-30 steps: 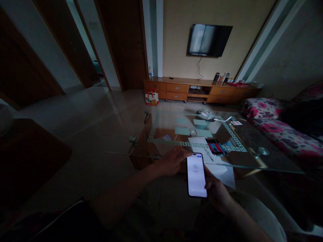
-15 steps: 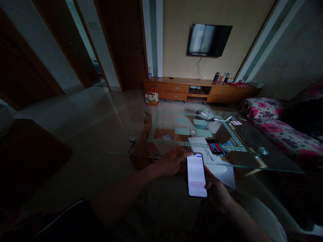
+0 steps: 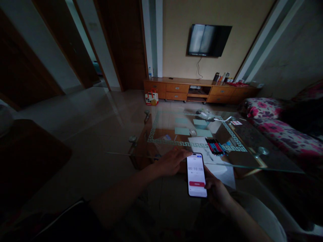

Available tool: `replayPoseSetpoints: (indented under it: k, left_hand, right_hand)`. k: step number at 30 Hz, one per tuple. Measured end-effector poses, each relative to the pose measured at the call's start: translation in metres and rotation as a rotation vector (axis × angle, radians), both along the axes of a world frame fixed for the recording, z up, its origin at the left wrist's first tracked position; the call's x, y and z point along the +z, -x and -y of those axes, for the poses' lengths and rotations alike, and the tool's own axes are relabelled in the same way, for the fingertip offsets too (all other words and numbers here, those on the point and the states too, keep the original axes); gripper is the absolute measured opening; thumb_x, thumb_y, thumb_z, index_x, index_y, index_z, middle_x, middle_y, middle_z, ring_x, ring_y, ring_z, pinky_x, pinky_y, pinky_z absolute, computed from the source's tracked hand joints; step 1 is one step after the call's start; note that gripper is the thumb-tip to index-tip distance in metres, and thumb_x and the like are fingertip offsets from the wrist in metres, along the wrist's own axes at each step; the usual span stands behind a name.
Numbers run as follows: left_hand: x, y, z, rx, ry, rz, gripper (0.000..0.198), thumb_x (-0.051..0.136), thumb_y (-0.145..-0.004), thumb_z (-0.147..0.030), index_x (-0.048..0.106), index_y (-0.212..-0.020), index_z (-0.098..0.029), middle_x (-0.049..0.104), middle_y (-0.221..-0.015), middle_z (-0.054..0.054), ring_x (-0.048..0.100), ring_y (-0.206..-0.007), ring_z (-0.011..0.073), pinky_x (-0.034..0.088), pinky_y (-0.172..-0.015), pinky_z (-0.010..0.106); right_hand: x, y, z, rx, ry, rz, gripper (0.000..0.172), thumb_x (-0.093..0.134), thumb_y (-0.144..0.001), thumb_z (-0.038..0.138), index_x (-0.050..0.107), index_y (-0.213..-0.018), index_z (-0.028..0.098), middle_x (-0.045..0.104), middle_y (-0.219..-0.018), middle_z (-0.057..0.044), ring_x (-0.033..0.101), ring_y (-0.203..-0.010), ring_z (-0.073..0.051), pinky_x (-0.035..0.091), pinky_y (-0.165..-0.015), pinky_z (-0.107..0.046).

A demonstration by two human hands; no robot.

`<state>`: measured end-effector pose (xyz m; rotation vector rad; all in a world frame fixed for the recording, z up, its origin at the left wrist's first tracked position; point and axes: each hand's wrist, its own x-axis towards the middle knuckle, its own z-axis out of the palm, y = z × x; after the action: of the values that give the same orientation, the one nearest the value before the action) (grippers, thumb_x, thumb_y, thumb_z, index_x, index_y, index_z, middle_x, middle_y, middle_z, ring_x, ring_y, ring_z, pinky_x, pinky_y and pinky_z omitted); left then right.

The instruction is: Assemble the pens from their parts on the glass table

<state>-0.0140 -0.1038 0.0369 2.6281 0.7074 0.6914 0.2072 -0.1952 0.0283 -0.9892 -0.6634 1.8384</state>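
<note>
A lit phone point(image 3: 196, 175) stands upright in my right hand point(image 3: 217, 192), whose fingers wrap round its right edge. Its screen shows timer digits and a red button. My left hand point(image 3: 171, 162) hovers at the phone's upper left corner, fingers curled, one fingertip near the top of the screen. Both hands are just in front of the near edge of a glass coffee table point(image 3: 176, 143). On the table, a bundle of red, blue and black pens point(image 3: 215, 146) lies on a white sheet of paper point(image 3: 199, 145).
Pale green cards point(image 3: 182, 131) and small items lie farther back on the table. A floral sofa point(image 3: 282, 134) is on the right. A wooden TV cabinet point(image 3: 199, 90) and wall television point(image 3: 209, 39) stand behind. A dark wooden piece point(image 3: 27, 158) sits left.
The phone's screen has changed from a pale, nearly blank page to a timer display with a red button. Both hands have stayed in place.
</note>
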Motion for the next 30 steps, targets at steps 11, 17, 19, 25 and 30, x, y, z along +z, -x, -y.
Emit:
replayPoseSetpoints:
  k: [11, 17, 19, 25, 30]
  left_hand:
    - [-0.0001, 0.0001, -0.0006, 0.003, 0.0, -0.024, 0.078, 0.042, -0.078, 0.003, 0.022, -0.146, -0.028, 0.044, -0.144, 0.008, 0.042, -0.132, 0.0246, 0.037, -0.11, 0.047]
    - [0.0003, 0.0003, -0.0003, -0.005, 0.006, -0.014, 0.079, 0.042, -0.078, 0.004, 0.022, -0.147, -0.029, 0.044, -0.145, 0.007, 0.041, -0.133, 0.0255, 0.036, -0.111, 0.048]
    - [0.0007, 0.0003, 0.0001, -0.006, 0.005, -0.016, 0.08, 0.042, -0.078, 0.004, 0.021, -0.147, -0.03, 0.043, -0.146, 0.007, 0.04, -0.134, 0.0253, 0.037, -0.11, 0.048]
    - [0.0006, 0.0002, 0.0001, 0.0, 0.006, -0.016, 0.081, 0.043, -0.076, 0.005, 0.022, -0.146, -0.029, 0.043, -0.145, 0.006, 0.041, -0.133, 0.0245, 0.037, -0.111, 0.047]
    - [0.0017, 0.0001, 0.0003, 0.001, -0.004, -0.02, 0.081, 0.042, -0.076, 0.005, 0.021, -0.147, -0.028, 0.044, -0.144, 0.007, 0.04, -0.134, 0.0245, 0.037, -0.111, 0.046]
  right_hand:
    - [-0.003, -0.0008, 0.0001, -0.027, 0.022, 0.006, 0.104, 0.046, -0.049, 0.009, 0.032, -0.149, 0.032, 0.073, -0.091, 0.001, 0.066, -0.08, -0.024, 0.049, -0.068, -0.034]
    - [0.0001, 0.0005, -0.0001, -0.053, 0.033, 0.015, 0.105, 0.046, -0.047, 0.007, 0.034, -0.149, 0.027, 0.073, -0.091, -0.002, 0.065, -0.073, -0.022, 0.047, -0.061, -0.03]
    - [0.0001, 0.0008, -0.0003, -0.04, 0.031, 0.008, 0.105, 0.046, -0.047, 0.007, 0.033, -0.149, 0.028, 0.073, -0.093, -0.002, 0.065, -0.075, -0.023, 0.048, -0.061, -0.03]
    - [-0.0016, 0.0014, -0.0007, -0.025, -0.003, -0.008, 0.103, 0.046, -0.048, 0.008, 0.036, -0.148, 0.029, 0.073, -0.1, -0.002, 0.067, -0.081, -0.024, 0.05, -0.066, -0.031]
    - [-0.0021, 0.0004, 0.0002, -0.051, 0.018, 0.009, 0.102, 0.046, -0.048, 0.008, 0.037, -0.148, 0.027, 0.073, -0.096, -0.003, 0.066, -0.075, -0.021, 0.048, -0.062, -0.029]
